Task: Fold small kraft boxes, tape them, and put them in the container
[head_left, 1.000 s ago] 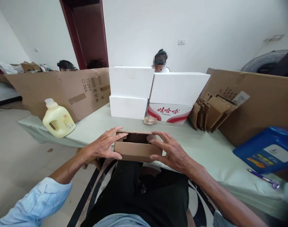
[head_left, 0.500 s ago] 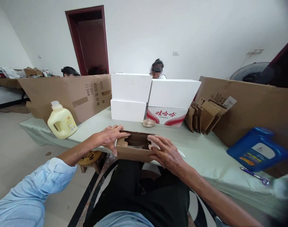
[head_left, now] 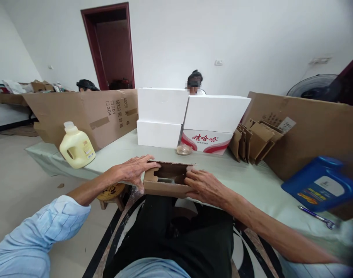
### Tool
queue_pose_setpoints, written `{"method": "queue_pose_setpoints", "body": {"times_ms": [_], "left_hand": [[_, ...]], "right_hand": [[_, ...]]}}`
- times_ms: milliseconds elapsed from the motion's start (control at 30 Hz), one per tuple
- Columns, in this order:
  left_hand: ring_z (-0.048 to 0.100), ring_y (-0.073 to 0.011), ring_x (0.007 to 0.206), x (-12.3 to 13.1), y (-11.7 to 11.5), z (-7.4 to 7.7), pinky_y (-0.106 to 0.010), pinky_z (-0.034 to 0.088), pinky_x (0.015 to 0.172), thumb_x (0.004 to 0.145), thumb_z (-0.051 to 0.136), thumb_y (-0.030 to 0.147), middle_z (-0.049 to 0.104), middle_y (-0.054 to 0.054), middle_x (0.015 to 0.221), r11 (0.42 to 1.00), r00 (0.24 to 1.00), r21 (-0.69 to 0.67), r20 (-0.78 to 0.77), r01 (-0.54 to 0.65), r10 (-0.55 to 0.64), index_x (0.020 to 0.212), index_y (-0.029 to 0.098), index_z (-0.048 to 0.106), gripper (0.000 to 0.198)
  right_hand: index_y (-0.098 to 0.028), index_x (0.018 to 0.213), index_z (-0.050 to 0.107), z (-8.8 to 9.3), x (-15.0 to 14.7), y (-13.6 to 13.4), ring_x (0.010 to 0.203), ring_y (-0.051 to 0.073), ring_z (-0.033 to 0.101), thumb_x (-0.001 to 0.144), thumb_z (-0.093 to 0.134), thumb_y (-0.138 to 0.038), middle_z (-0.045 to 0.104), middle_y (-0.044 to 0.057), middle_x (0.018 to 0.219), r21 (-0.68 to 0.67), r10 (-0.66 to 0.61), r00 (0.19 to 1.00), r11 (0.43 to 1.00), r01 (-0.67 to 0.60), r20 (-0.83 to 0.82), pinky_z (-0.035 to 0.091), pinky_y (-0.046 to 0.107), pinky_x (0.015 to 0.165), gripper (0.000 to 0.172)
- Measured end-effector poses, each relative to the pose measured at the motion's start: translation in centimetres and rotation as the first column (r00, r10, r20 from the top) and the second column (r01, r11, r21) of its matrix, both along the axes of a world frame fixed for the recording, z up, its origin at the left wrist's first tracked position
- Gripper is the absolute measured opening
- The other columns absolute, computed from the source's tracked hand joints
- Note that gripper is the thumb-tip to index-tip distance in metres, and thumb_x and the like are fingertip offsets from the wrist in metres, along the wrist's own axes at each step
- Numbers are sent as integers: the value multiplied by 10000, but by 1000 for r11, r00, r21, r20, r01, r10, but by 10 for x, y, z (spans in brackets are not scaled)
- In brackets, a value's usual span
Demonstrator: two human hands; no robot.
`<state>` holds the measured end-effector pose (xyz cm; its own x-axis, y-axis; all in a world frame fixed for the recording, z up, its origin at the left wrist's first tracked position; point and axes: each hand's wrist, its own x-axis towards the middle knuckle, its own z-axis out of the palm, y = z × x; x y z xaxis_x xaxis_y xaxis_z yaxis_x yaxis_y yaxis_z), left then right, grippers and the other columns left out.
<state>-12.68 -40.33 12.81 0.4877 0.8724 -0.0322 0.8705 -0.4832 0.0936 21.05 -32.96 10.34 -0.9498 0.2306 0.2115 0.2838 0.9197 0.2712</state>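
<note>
At the table's front edge sits a small open-topped cardboard box (head_left: 167, 189), its dark inside facing up. My left hand (head_left: 137, 172) grips its left end, thumb over the rim and fingers around the corner. Curled at the right end, my right hand (head_left: 203, 183) has its fingertips on the upper edge and partly inside; they hide that end. A pale strip shows inside the box, too shaded to name. Just beyond lies a crumpled clear-brown lump (head_left: 184, 150), perhaps a roll of tape.
White boxes (head_left: 163, 106) stand stacked at the back, between large cardboard sheets. A yellow jug (head_left: 77, 146) is at left; folded cartons (head_left: 259, 141), a blue bottle (head_left: 321, 183) and a purple pen-like tool (head_left: 317, 217) are at right. A person (head_left: 195, 83) sits behind the boxes.
My right hand's fingers have curled more tightly over the box's right end. The left hand keeps its hold, and the view has shifted slightly.
</note>
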Motion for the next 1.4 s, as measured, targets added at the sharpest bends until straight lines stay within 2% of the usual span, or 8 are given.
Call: {"method": "queue_pose_setpoints", "body": {"times_ms": [200,500,600,733,933,1067,1233,1400], "left_hand": [[646,-320,1170,-8,3,-14,-351,514,880,615,1005,482,548,-97,1413,996,977,76,204,46,-61,1501,318,464,1051],[659,-355,1184,-17,8,-48,-491,558,1019,478,1033,561,592,-116,1311,953,847,252,532,-167,7,1331,234,444,1087],[669,-344,1171,-13,16,-59,-499,551,1044,441,1044,566,598,-93,1273,872,760,312,642,-378,100,1280,250,409,1099],[675,-351,1147,1,27,-71,-511,551,1017,444,1058,532,601,-76,1221,671,634,352,739,-653,229,1227,266,378,1071],[665,-327,1173,11,36,-74,-487,551,1023,494,1057,475,587,-74,1245,529,496,312,831,-790,252,1255,276,370,1044],[609,-351,1305,10,43,-66,-506,512,1112,528,1053,430,564,-130,1363,477,460,323,864,-818,205,1379,249,366,1108],[464,-409,1496,6,50,-67,-561,420,1227,538,1043,424,492,-204,1521,527,443,316,887,-789,131,1540,221,325,1249],[654,-386,1284,-16,47,-84,-532,546,1105,482,1026,518,597,-215,1443,627,220,98,968,-773,120,1541,188,373,1287]], "right_hand": [[-229,956,544,-26,23,-2,881,258,622,997,733,-378,660,91,1020,-12,-54,965,999,52,-256,471,351,697,245],[-224,1121,625,-34,28,9,935,268,667,1006,701,-446,648,102,1073,-226,-150,855,973,39,-497,551,383,789,261],[-227,994,632,-35,26,10,870,241,645,1010,679,-411,625,74,983,-303,-191,799,953,12,-570,543,363,757,190],[-234,936,611,-38,21,10,845,226,623,1000,674,-372,615,59,963,-362,-240,737,932,-7,-632,538,345,740,164],[-231,1123,642,-44,3,18,1176,293,640,941,742,-383,643,129,1281,-409,-299,563,909,-78,-771,572,420,941,257],[-221,1520,477,-62,-11,36,1088,273,702,856,823,-487,637,165,1420,-623,-550,323,758,-194,-770,624,403,861,795],[-154,1070,770,-87,-13,54,922,295,740,676,919,-601,804,120,1028,-843,-677,506,388,-373,-535,621,448,879,615],[-195,866,799,-101,-11,45,873,290,729,655,882,-694,808,61,897,-852,-671,530,358,-381,-519,604,463,884,548]]}}
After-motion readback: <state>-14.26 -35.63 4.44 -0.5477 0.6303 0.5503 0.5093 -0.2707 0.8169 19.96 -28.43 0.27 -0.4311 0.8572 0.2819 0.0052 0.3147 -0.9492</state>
